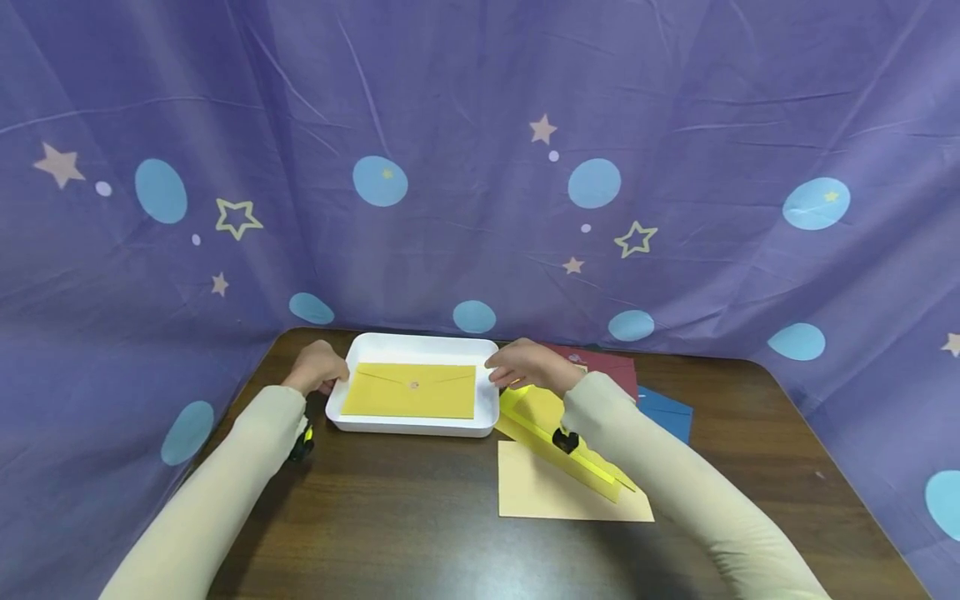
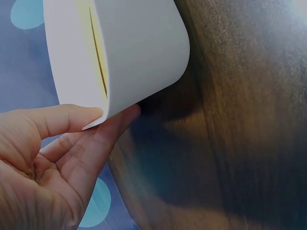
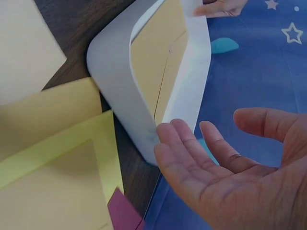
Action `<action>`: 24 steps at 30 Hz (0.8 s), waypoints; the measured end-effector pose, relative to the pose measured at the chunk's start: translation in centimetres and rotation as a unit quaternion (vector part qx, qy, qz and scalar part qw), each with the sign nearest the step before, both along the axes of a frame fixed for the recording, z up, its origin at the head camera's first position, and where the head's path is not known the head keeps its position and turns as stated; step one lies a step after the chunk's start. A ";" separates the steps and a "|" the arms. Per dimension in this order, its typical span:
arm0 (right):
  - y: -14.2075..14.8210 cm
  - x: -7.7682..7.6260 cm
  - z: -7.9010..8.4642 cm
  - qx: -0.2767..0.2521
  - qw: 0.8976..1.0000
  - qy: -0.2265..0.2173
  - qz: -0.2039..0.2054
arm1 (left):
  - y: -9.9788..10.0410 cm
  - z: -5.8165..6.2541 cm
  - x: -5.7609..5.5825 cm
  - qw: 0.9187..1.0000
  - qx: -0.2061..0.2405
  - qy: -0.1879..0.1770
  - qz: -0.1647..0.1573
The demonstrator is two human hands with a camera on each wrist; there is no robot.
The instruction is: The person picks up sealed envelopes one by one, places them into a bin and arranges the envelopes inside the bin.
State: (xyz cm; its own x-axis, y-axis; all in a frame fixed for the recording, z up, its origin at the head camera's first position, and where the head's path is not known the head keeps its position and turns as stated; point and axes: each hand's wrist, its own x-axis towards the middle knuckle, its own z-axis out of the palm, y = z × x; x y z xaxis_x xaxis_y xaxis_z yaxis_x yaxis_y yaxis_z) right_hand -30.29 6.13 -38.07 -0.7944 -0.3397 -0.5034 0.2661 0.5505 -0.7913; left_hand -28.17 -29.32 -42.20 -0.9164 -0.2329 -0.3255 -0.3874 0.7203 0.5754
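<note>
A white rectangular tray (image 1: 412, 429) stands at the back left of the table, with a yellow envelope (image 1: 408, 400) lying flat inside, its round seal facing up. At the tray's left end my left hand (image 1: 318, 367) pinches the rim, thumb on the inner side and fingers beneath, as the left wrist view shows. My right hand (image 3: 225, 167) is at the opposite end, its fingers extended and the thumb spread away from them. Its fingertips are right at the tray's rim in the right wrist view, gripping nothing.
Right of the tray lie a bright yellow folder-like piece (image 1: 555, 442), a cream sheet (image 1: 555, 492), a red envelope (image 1: 611, 367) and a blue envelope (image 1: 667, 412), partly overlapping. My right forearm crosses above them. A purple patterned curtain (image 1: 480, 208) hangs behind the wooden table (image 1: 375, 517).
</note>
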 end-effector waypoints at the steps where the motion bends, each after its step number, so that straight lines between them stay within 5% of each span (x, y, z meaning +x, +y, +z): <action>1: 0.4 0.0 0.0 -0.004 1.000 0.002 0.000 | 0.0 0.0 0.0 1.000 -0.001 0.000 0.000; 14: 5.7 0.8 0.2 -0.029 0.999 0.016 -0.016 | -0.3 -0.5 -0.3 1.000 0.006 0.008 0.000; 24: 10.0 2.2 0.2 0.008 0.999 0.037 -0.003 | 0.0 -0.4 0.0 1.000 0.003 0.015 0.001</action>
State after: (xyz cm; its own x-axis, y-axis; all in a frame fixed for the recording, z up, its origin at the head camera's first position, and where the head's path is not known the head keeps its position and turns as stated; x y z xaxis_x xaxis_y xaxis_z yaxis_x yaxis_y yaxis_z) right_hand -28.08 16.12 -37.83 -0.8318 -0.3270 -0.4485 0.2105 0.5618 -0.8000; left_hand -28.18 -29.33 -42.59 -0.9250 -0.2338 -0.2994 -0.3721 0.7160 0.5906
